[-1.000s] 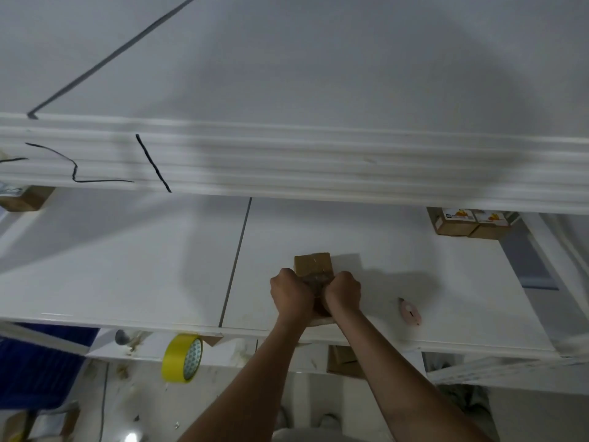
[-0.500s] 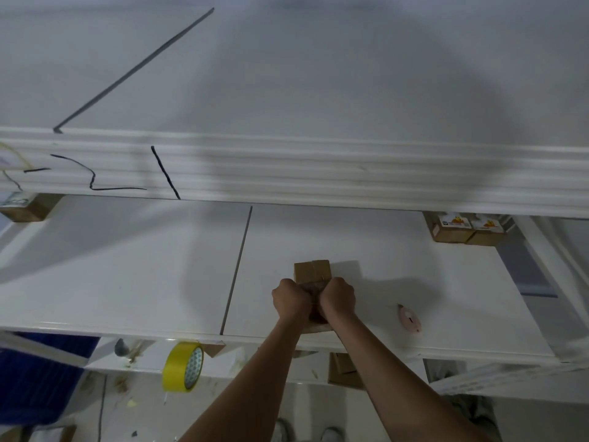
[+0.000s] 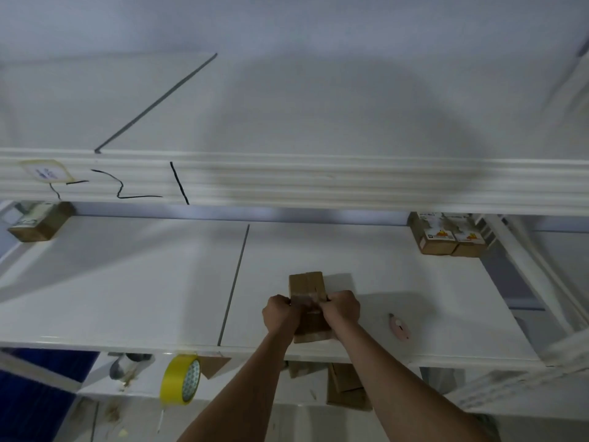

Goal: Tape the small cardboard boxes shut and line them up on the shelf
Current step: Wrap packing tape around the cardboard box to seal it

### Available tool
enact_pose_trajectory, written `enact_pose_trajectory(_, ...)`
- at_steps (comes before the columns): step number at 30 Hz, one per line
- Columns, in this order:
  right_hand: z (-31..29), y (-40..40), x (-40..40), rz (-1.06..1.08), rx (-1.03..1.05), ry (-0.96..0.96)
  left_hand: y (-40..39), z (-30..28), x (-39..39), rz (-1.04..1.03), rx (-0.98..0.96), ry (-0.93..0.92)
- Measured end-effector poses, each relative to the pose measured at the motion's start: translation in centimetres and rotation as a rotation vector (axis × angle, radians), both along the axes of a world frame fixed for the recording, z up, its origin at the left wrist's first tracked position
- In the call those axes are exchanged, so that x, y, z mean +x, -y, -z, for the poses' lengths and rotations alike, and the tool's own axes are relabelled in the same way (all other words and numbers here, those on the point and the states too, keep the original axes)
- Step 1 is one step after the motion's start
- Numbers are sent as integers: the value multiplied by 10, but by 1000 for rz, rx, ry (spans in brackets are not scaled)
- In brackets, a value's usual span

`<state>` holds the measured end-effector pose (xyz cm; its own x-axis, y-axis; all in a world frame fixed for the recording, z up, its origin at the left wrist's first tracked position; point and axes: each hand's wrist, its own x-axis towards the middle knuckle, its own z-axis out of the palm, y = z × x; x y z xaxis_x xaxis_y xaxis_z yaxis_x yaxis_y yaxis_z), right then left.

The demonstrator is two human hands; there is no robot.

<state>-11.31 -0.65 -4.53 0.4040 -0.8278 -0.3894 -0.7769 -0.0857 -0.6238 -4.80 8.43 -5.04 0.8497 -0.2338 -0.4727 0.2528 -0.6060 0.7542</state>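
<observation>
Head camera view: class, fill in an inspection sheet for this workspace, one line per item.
Surface: white shelf, dark seam down it.
Job's things: cardboard box near the front edge, clear tape across its top; two labelled boxes at back right; one box at back left.
Clutter: pink cutter; yellow tape roll on the lower level.
Grippers: left hand and right hand, fingers curled on the box.
Cables: nothing seen.
Surroundings: upper shelf edge with black marks.
</observation>
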Motion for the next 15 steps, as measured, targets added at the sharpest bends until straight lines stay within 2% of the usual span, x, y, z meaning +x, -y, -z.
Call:
enact_pose_trajectory(7, 12, -3, -3, 21, 49, 97, -1, 15, -1, -40, -31, 22)
enact_pose_trajectory(13, 27, -11, 2, 90, -81, 105, 7, 28, -8, -71, 3, 109)
enact_pose_trajectory(15, 27, -11, 1, 68, -67, 123, 5, 28, -8, -61, -16, 97)
